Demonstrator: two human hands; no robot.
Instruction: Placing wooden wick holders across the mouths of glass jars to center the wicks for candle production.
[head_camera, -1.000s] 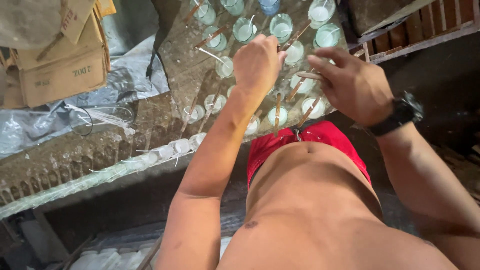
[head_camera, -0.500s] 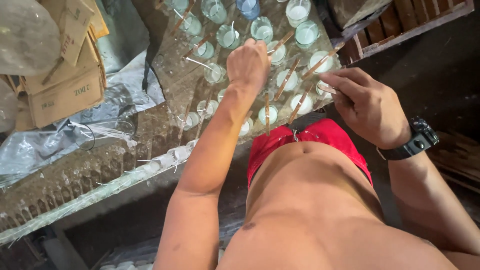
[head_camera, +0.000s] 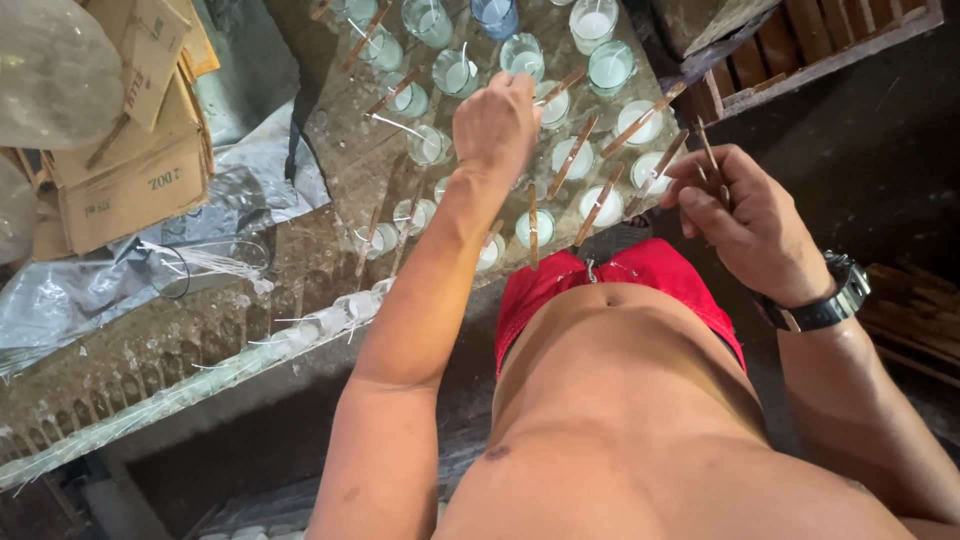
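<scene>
The left hand (head_camera: 497, 125) pinched at a stick (head_camera: 560, 87) over a wax-filled glass (head_camera: 551, 106); the right hand's (head_camera: 745, 225) grip held thin sticks (head_camera: 712, 160) just beside the surface (head_camera: 345, 165).

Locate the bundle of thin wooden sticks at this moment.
In the head view, the wooden sticks are pinched in the right hand, at the right edge of the wax-filled glasses on the wooden table.

Flattened brown cardboard cartons (head_camera: 135, 150) with dark print lie stacked at upper left, beside crumpled clear plastic sheeting (head_camera: 120, 270).
</scene>
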